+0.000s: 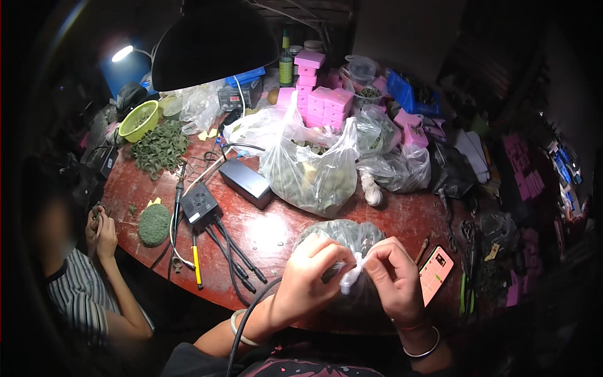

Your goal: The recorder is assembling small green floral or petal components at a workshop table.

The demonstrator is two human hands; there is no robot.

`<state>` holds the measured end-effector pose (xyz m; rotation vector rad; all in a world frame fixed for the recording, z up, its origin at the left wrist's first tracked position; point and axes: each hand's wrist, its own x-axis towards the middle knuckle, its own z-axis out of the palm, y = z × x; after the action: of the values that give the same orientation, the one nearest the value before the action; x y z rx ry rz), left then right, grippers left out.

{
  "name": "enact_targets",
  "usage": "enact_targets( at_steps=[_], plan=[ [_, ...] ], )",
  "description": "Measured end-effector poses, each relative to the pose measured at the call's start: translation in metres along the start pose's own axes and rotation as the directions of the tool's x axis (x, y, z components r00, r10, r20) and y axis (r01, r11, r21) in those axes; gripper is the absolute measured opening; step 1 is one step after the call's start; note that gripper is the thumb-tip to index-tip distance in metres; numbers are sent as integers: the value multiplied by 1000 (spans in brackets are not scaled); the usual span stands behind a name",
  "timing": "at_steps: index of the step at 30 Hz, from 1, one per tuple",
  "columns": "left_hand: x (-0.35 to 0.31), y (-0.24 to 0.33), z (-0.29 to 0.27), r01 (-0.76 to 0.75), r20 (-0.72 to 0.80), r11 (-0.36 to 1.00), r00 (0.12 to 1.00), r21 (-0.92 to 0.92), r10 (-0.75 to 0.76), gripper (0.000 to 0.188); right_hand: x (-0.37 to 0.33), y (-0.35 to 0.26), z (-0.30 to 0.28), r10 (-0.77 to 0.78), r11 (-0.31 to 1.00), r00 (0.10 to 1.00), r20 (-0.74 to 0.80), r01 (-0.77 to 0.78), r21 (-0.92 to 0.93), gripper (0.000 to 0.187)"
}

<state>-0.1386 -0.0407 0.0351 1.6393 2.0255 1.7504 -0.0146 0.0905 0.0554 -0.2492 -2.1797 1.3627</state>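
Lamplight falls on a cluttered red round tabletop [276, 232] in a dark workroom. At far left a second person in a striped shirt works something small between both hands [100, 226], beside a green woven disc [154, 224]; a pile of dark green rings [160, 147] and a lime-green basket [139, 119] lie farther back. Toward the centre sit a black power adapter [200, 205] with trailing cables and a dark grey box [245, 182], then a large clear plastic bag of green pieces [311, 169] with stacked pink boxes [323, 100] behind it. At the near edge the wearer's left hand [308, 279] and right hand [392, 279] meet over a smaller clear bag of green pieces [342, 235]; each hand's grip is closed, thumb and fingers pinched on the white twisted neck of the bag [350, 276]. The neck looks to be at the tying stage, and the next move would seem to call for both hands to keep their pinch while the white ends are drawn tight. Just right lie a smartphone in a pink case [435, 269] and green-handled pliers [465, 289].
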Motion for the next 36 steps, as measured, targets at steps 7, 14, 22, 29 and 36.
enact_targets(
  at_steps=[7, 14, 22, 29, 36],
  plan=[
    [-3, -2, 5, -144, -75, 972, 984, 184, 160, 15, 0, 6, -5, 382, 755, 917, 113, -381, 533, 31],
    [-14, -14, -2, -119, -93, 959, 985, 256, 147, 16, 24, -25, -38, 427, 867, 872, 241, -470, 165, 29],
    [8, -11, 11, 5, -234, 954, 970, 299, 68, 27, 7, 8, -21, 334, 927, 911, 242, -364, 90, 51],
    [16, 4, -3, -151, -8, 960, 988, -237, 154, 19, 15, 3, -66, 87, 818, 930, 358, 138, -558, 34],
    [-3, 26, -23, -291, 522, 851, 852, 436, 24, 16, 37, -50, -77, 167, 571, 813, 558, 382, -727, 71]
  ],
)
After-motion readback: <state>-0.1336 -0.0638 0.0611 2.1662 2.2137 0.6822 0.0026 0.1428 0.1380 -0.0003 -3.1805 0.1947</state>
